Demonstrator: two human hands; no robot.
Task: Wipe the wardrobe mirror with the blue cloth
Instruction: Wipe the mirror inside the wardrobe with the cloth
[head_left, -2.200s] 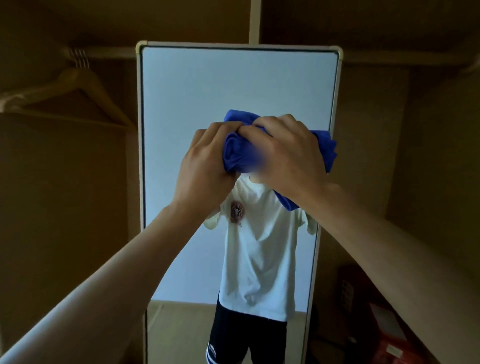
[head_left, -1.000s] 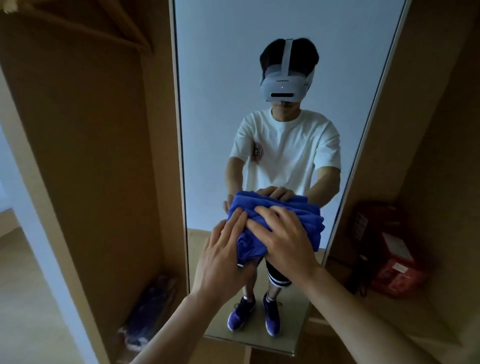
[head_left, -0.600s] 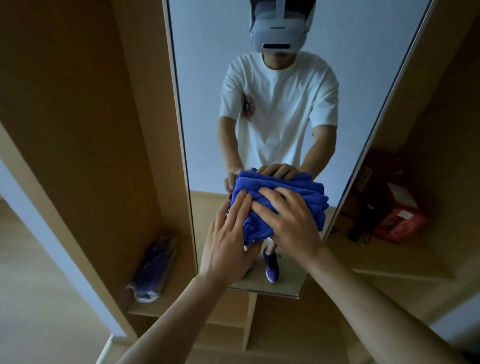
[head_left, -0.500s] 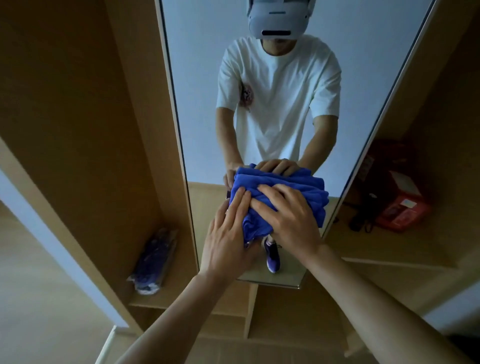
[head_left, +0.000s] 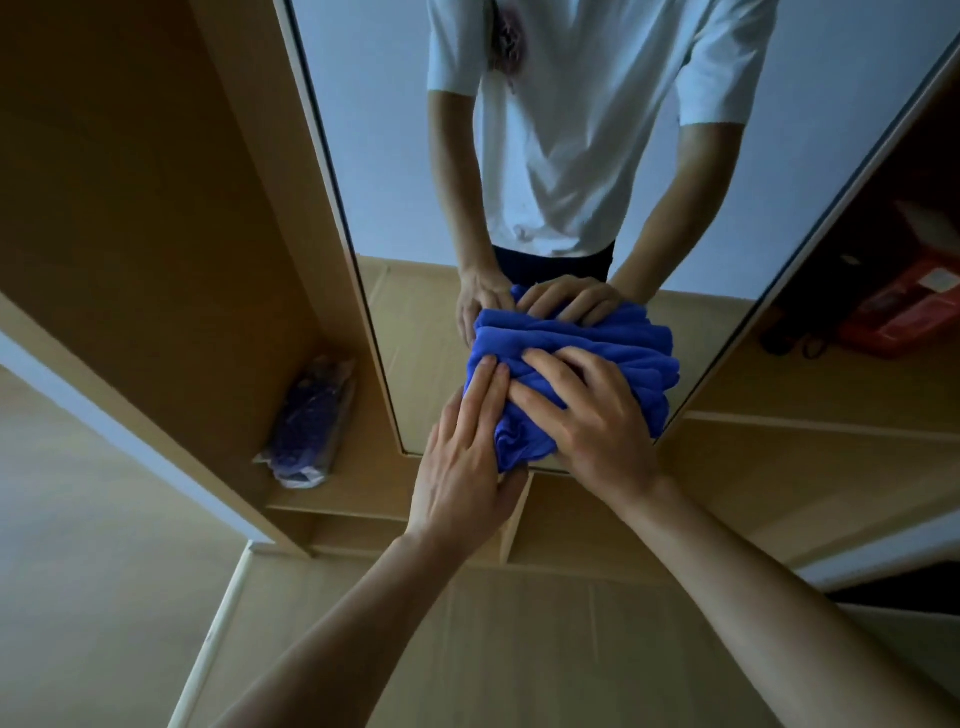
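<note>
No clenched grip on either side, only flat pressure: presses the cloth (head_left: 597, 338) against the mirror (head_left: 395, 156) with both hands released and spread. Lays the left hand (head_left: 462, 467) along the cloth's left edge, fingers straight and close together, thumb down by the bunched lower corner. Spreads the right hand (head_left: 597, 415) over the middle and lower right of the cloth, fingers slightly bent across the folds, index finger touching the left hand's fingers. Cloth bunched in thick folds at the bottom end of the mirror, lower corner just over the bottom frame, right side close to the right frame. In the glass, a white T-shirt, dark shorts, two forearms, and reflected hands meeting the cloth's top edge. All set inside a wooden wardrobe (head_left: 156, 208). On the shelf left of the mirror, near its frame, a clear bag (head_left: 311, 415) with something purple inside. On the shelf to the right, well apart from the cloth, a red box (head_left: 904, 312), partly blurred, with something dark and unclear just beside it.
</note>
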